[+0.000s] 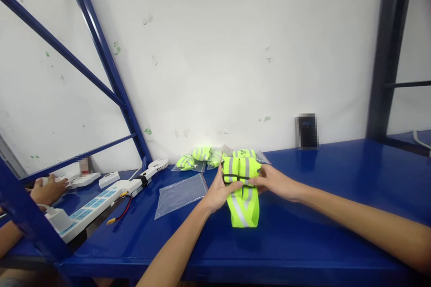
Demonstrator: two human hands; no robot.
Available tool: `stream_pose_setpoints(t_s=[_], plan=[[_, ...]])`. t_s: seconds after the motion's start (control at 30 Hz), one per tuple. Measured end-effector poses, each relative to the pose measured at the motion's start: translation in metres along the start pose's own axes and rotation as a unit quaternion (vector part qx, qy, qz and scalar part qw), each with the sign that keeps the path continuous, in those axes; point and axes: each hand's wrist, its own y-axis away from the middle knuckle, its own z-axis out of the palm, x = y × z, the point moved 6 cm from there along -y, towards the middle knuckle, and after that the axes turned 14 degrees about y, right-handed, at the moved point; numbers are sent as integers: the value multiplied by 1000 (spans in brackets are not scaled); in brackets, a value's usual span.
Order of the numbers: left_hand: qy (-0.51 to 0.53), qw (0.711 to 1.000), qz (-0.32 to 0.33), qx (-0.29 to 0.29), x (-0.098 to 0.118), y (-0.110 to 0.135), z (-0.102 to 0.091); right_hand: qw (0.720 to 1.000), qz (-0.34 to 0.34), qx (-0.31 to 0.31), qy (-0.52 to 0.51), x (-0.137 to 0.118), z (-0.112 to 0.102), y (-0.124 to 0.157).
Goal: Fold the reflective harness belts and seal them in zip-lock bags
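A folded neon-yellow reflective vest point(243, 193) with grey stripes stands on the blue table point(319, 215). My left hand point(220, 191) grips its left side, thumb across the front. From the right, my right hand point(276, 182) pinches the same vest near a black band wrapped around its upper part. Both hands are closed on the vest. An empty clear zip bag point(182, 193) lies flat just left of my left hand.
Several bagged yellow vests point(202, 157) lie against the white wall behind. A white power strip point(97, 204) with a plugged adapter and a small white fan point(156, 165) sit at the left. Another person's hand point(49, 188) rests beyond the blue frame. A dark device point(306, 131) leans on the wall.
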Motion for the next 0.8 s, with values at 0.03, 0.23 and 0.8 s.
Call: stream_pose_setpoints(t_s=[0.03, 0.23, 0.8], plan=[[1, 1000, 0, -7, 0, 0, 1, 1000, -11, 18, 19, -3, -2, 0], [-12, 999, -16, -39, -3, 1, -1, 997, -33, 54, 53, -1, -5, -2], [-81, 996, -23, 29, -9, 2, -13, 996, -51, 49, 52, -4, 2, 1]])
